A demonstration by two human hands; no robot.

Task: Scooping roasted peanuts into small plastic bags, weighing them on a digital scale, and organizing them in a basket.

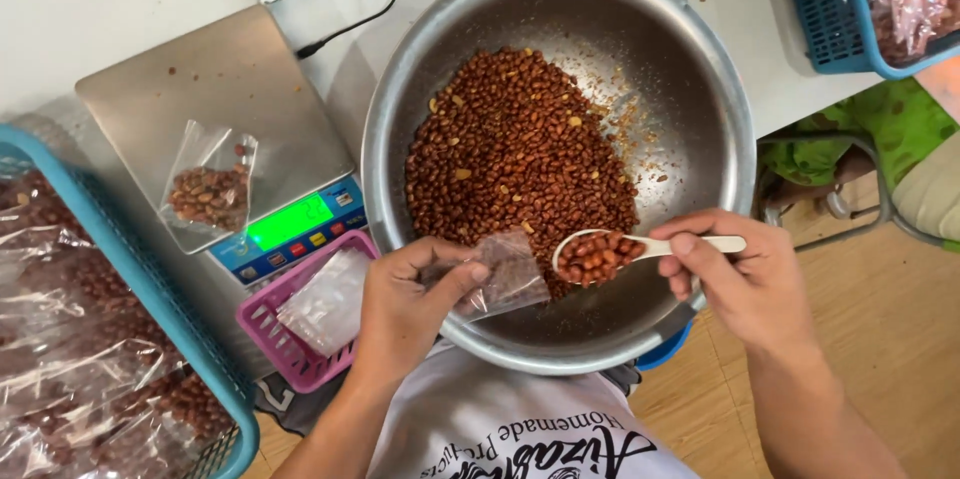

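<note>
Left hand (405, 304): we pinch a small clear bag (507, 274) open, at 6 o'clock over the steel bowl (700, 79).
Right hand (745, 279): we grip a white spoon (600, 254) heaped with peanuts.
Done: one filled bag (210, 189) on the scale (200, 79), at 9 o'clock.
Left: most peanuts (520, 139) unbagged.

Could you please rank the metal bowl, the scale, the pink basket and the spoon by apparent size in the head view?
1. metal bowl
2. scale
3. pink basket, partly hidden
4. spoon

Bowl (700, 89): 1. Scale (230, 109): 1. Spoon (640, 249): 1. Blue baskets (150, 289) (815, 9): 2. Pink basket (275, 339): 1. Hands (405, 304) (745, 279): 2.
</note>
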